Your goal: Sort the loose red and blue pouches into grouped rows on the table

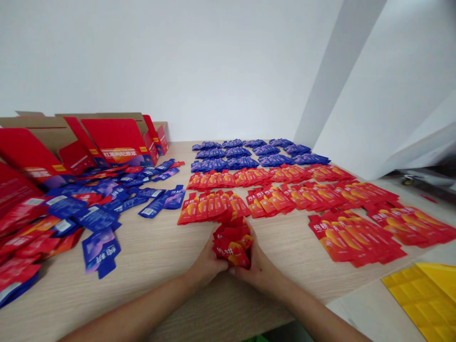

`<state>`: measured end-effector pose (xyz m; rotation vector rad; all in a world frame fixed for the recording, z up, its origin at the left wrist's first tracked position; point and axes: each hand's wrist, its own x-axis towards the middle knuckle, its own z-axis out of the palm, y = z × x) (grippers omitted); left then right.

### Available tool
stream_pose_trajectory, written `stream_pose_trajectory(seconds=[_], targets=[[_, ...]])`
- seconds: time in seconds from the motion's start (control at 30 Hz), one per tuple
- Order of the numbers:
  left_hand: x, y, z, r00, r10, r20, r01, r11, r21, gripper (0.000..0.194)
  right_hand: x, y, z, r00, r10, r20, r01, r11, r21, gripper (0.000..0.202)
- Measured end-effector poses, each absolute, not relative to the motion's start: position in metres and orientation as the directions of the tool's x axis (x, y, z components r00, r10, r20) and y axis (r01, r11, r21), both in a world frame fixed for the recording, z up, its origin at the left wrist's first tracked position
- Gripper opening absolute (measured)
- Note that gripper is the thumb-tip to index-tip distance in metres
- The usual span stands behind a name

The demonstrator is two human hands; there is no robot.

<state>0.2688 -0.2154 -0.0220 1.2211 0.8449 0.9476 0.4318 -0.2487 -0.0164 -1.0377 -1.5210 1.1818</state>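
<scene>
Near the table's front edge, a bunch of red sachets (233,244) is gripped between both hands. My left hand (210,259) wraps its left side and my right hand (258,263) its right side, thumbs toward me. Just beyond them, fanned groups of red sachets (213,206) lie in rows, with more red groups (356,237) to the right. Behind the red rows are rows of blue sachet groups (237,152). A loose blue sachet (99,251) lies left of my left hand.
Open red cartons (114,137) stand at the back left. A mixed heap of blue and red sachets (81,204) spreads before them on the wooden table (160,251). Something yellow and quilted (423,294) is at the lower right. A white wall rises behind the table.
</scene>
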Motion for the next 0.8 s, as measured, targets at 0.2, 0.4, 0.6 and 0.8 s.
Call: stream_pose_trajectory(seconds=[0.2,0.4,0.6,0.8], targets=[[0.263,-0.217,-0.025,0.471,0.879,0.069,-0.194,0.027,0.981,0.088,0.421,-0.250,-0.015,-0.188,0.978,0.096,-0.165,0.065,-0.984,0.122],[0.270,-0.220,-0.021,0.425,0.902,0.069,-0.233,0.035,0.972,0.091,0.403,-0.245,-0.011,-0.146,0.981,0.124,-0.281,0.079,-0.956,0.118],[0.264,-0.218,-0.020,0.456,0.869,0.192,-0.225,-0.097,0.970,0.090,0.407,-0.248,-0.005,-0.131,0.976,0.174,-0.282,0.132,-0.950,0.098],[0.254,-0.214,-0.029,0.541,0.803,0.252,-0.174,-0.186,0.967,0.089,0.413,-0.249,-0.016,-0.207,0.962,0.180,-0.235,0.130,-0.963,0.100]])
